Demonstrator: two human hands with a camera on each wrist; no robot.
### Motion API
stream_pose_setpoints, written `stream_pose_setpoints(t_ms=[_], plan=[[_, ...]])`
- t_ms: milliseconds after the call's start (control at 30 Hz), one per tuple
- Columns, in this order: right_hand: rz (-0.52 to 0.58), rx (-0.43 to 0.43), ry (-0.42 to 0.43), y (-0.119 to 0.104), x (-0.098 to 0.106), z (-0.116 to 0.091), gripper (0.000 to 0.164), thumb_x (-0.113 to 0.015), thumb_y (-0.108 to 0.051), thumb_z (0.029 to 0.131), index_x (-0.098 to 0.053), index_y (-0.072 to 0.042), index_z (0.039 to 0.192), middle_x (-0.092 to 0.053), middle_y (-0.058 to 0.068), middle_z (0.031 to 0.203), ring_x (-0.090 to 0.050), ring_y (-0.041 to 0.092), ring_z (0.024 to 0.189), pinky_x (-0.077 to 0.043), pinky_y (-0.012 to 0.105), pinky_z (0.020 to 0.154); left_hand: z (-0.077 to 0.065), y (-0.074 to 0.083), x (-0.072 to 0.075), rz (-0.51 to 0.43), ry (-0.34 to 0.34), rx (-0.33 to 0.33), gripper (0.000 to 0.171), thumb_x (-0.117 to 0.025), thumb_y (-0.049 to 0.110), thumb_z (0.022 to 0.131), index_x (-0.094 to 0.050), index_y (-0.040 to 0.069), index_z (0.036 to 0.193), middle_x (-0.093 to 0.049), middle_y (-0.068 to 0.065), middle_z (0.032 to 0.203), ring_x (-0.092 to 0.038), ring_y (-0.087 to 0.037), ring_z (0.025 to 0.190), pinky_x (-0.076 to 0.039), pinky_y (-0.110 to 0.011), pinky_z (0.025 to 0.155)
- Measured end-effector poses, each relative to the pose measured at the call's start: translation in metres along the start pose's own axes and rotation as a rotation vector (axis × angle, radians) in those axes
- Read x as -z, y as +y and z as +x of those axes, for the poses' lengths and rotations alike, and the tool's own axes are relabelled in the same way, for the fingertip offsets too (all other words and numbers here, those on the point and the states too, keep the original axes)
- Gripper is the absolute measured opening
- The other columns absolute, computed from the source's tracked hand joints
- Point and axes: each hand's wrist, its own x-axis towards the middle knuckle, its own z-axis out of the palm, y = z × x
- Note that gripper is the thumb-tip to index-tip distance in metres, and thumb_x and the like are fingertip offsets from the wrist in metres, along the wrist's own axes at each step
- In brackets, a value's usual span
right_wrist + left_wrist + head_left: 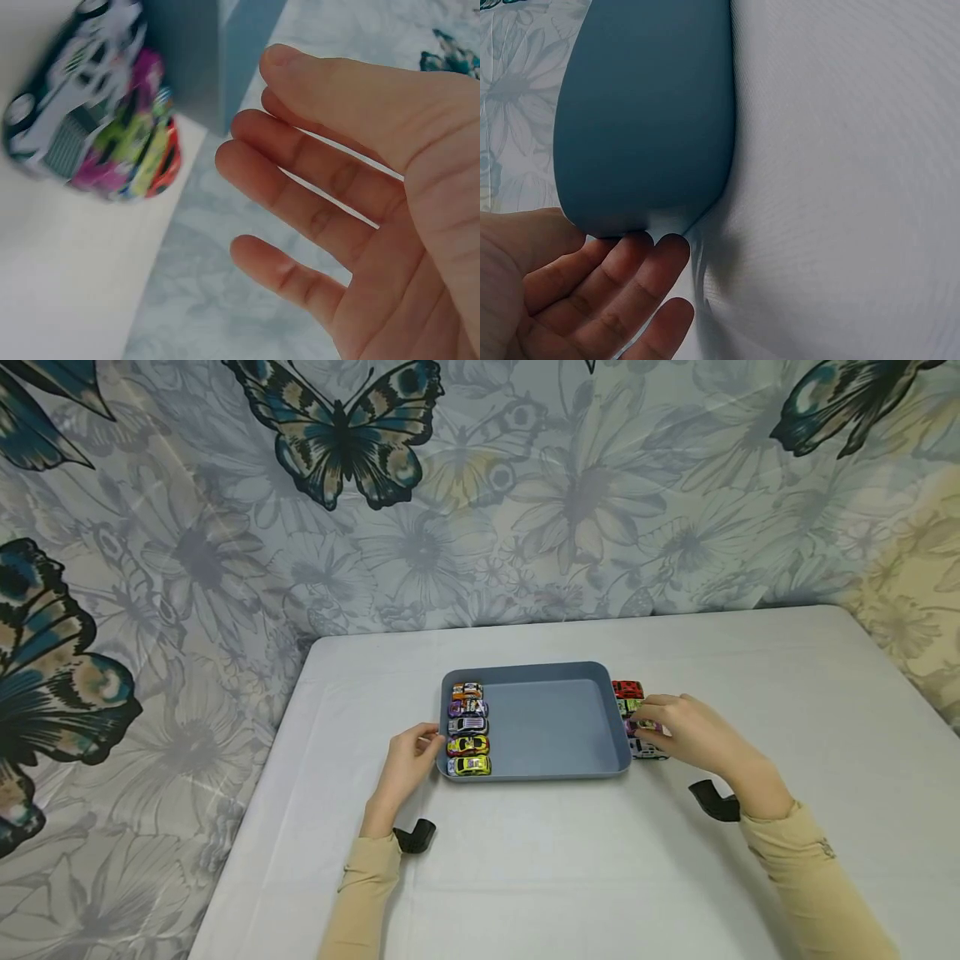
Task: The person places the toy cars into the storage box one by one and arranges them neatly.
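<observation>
A blue-grey tray (555,718) lies on the table; along its left side several toy cars (468,727) stand in a column. My left hand (408,760) holds the tray's left edge, thumb and fingertips meeting the rim in the left wrist view. Outside the tray's right edge is a second column: a red toy car (627,689), a green one (628,704), a purple one (649,725) and a white one (82,90). Above the purple and white cars, my right hand (693,731) reaches over with fingers spread and nothing between them, partly hiding the column.
A white cloth covers the table (540,868). Behind and to the left hangs a curtain (420,552) with butterflies and flowers. Each wrist carries a black camera mount (715,800).
</observation>
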Motion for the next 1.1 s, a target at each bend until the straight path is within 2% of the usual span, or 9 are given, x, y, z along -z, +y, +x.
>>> stream_pose_setpoints(t_ms=[333,533,733,933,1100], plan=[[-0.007,-0.086,-0.050,0.008,-0.005,-0.023,0.019,-0.079,-0.002,0.068,-0.070,-0.003,0.084,-0.062,0.004,0.083,-0.062,0.020,0.068,-0.051,0.038,0.062,0.000,0.001,-0.001,-0.011,-0.005,0.020,0.024,-0.060,0.010,0.091,-0.063,-0.004,0.110,-0.064,-0.012,0.093,-0.063,-0.021,0.078,-0.053,-0.033,0.072],[-0.015,-0.100,-0.061,0.014,-0.013,-0.031,0.024,-0.080,-0.003,0.066,-0.069,-0.002,0.087,-0.063,0.006,0.085,-0.063,0.023,0.072,-0.052,0.040,0.065,0.000,0.002,-0.001,-0.009,-0.004,0.024,0.024,-0.059,0.010,0.091,-0.063,-0.004,0.110,-0.064,-0.013,0.093,-0.062,-0.021,0.078,-0.053,-0.033,0.072],[-0.012,-0.105,-0.044,0.014,-0.018,-0.033,0.026,-0.080,-0.001,0.064,-0.069,-0.001,0.087,-0.063,0.006,0.085,-0.062,0.023,0.070,-0.052,0.040,0.064,0.000,0.001,-0.001,-0.008,-0.006,0.025,0.024,-0.059,0.010,0.091,-0.063,-0.004,0.110,-0.064,-0.013,0.093,-0.063,-0.021,0.078,-0.053,-0.033,0.072],[0.002,-0.146,-0.069,0.014,-0.020,-0.034,0.025,-0.079,-0.001,0.066,-0.069,0.000,0.089,-0.063,0.007,0.087,-0.063,0.024,0.073,-0.052,0.042,0.067,0.000,0.001,0.000,-0.007,-0.002,0.026,0.024,-0.060,0.010,0.091,-0.063,-0.003,0.110,-0.064,-0.012,0.093,-0.063,-0.021,0.078,-0.053,-0.033,0.071],[0.000,-0.143,-0.065,0.015,-0.022,-0.034,0.024,-0.079,-0.001,0.067,-0.068,0.000,0.088,-0.063,0.007,0.086,-0.062,0.023,0.072,-0.052,0.040,0.065,0.000,0.002,0.000,-0.006,0.002,0.010,0.023,-0.060,0.009,0.090,-0.064,-0.004,0.109,-0.064,-0.012,0.091,-0.062,-0.020,0.077,-0.053,-0.032,0.070]])
